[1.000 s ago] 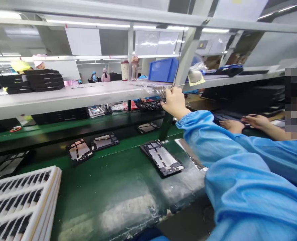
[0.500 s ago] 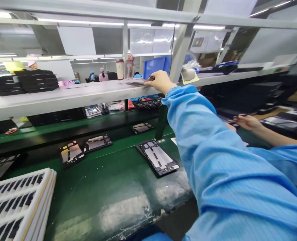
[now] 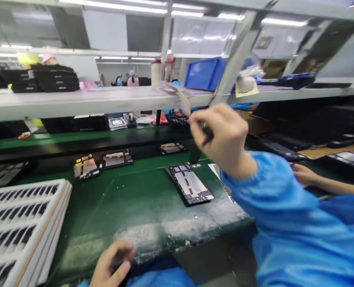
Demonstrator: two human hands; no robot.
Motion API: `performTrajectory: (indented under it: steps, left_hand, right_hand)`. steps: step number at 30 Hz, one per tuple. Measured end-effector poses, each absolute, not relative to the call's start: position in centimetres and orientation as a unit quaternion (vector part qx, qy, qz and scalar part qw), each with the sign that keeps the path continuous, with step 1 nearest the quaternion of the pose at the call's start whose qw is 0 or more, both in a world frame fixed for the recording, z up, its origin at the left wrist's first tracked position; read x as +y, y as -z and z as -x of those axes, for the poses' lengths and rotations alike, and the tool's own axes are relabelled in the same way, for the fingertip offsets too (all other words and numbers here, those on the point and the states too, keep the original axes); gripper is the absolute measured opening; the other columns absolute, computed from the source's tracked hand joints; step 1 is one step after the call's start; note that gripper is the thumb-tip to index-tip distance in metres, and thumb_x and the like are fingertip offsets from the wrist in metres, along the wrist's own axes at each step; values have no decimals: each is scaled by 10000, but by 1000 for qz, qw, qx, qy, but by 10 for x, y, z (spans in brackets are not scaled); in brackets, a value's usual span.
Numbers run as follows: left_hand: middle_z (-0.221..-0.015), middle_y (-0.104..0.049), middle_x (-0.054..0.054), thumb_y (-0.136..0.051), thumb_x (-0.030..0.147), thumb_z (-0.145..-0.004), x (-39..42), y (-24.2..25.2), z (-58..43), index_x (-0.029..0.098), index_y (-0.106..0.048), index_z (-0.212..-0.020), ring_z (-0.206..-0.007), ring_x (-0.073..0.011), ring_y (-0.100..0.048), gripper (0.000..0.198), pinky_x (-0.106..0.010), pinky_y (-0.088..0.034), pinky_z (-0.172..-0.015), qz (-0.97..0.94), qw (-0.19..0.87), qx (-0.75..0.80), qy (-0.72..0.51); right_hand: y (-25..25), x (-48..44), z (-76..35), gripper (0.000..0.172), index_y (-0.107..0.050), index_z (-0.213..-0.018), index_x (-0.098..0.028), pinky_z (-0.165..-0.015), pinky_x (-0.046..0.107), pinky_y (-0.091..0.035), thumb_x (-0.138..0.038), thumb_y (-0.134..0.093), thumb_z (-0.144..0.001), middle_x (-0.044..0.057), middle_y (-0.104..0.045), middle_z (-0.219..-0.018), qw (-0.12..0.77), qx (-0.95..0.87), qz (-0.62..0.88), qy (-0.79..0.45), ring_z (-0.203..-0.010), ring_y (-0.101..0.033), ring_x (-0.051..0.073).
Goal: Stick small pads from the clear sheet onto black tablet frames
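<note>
My right hand (image 3: 220,139), in a blue sleeve, is raised in front of the shelf's front edge. Its thumb and forefinger pinch a thin greyish, see-through strip (image 3: 184,101) that trails back to the shelf top. A short dark stick-like piece (image 3: 207,137) shows inside the curled fingers, too blurred to name. Low at the bench's front edge is my left hand (image 3: 113,261), its thumb and curled fingers apart, with nothing I can make out in them. Between the hands, a black-framed phone-like part (image 3: 190,183) lies on the green bench (image 3: 129,207), its silvery inside facing up.
Stacked white slotted trays (image 3: 24,227) stand at the left. Several similar dark parts (image 3: 115,158) lie farther back. Above runs a white shelf (image 3: 89,101) with a blue bin (image 3: 205,73), bottles and black trays. Another person's hand (image 3: 305,175) is at the right.
My right hand has come off the shelf, down and toward me, drawing the thin strip with it. My left hand has come into view at the bottom. The view has shifted slightly.
</note>
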State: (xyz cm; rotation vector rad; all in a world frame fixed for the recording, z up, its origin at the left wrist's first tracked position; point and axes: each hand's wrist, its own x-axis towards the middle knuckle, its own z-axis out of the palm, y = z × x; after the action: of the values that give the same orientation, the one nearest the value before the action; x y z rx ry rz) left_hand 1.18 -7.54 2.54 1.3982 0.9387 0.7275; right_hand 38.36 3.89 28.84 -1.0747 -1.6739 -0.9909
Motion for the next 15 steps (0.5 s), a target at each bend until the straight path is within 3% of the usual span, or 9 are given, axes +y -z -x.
performTrajectory:
  steps: [2,4,8,10,12,15]
  left_hand:
    - [-1480,-653,-140,-683,553,-1050,-48,-30,-51,226,-640,-1453,-1247,-235,-692,521,-420,-669,-1030,-538,679,348,-359]
    - [-1585,-583,-156,-667,583,-1050,-21,-37,-83,233,-523,-1596,-1350,-280,-665,665,-505,-644,-1121,-463,723,307,-411]
    - [-1521,-626,-145,-711,507,-1042,11,-36,-107,182,-606,-1505,-1352,-279,-663,575,-526,-623,-1160,-329,760,305,-470]
    - [-1477,-649,-134,-734,454,-1035,14,-22,-97,169,-639,-1447,-1317,-263,-674,510,-500,-635,-1133,-264,756,335,-497]
    - [-1445,-660,-128,-733,445,-1037,12,-2,-82,164,-647,-1423,-1283,-250,-682,486,-479,-644,-1108,-195,735,372,-532]
    - [-1455,-653,-130,-708,482,-1048,11,27,-64,173,-638,-1437,-1290,-250,-675,502,-482,-635,-1120,-106,685,416,-589]
  right_hand:
    - [-241,-3,-349,161,-752,-1068,-258,-736,412,-512,-216,-599,-1095,87,-796,-989,378,-768,356,375,-858,-699,246]
    - [-197,-35,-322,203,-761,-1068,-215,-697,394,-490,-152,-570,-1092,90,-803,-978,320,-851,294,296,-803,-671,222]
    - [-142,-58,-300,196,-765,-961,-172,-643,371,-454,-97,-607,-1051,50,-763,-885,195,-949,212,127,-698,-620,192]
    - [-134,-44,-302,93,-789,-1002,-187,-682,342,-501,-225,-720,-1051,46,-802,-998,140,-972,189,-15,-751,-685,176]
    - [-132,-9,-302,156,-820,-1061,-223,-800,293,-568,-373,-812,-1019,36,-832,-1125,116,-948,228,-189,-894,-765,165]
    - [-127,82,-286,176,-831,-1019,-201,-959,301,-598,-375,-805,-1023,38,-836,-1044,132,-858,397,-297,-1006,-787,191]
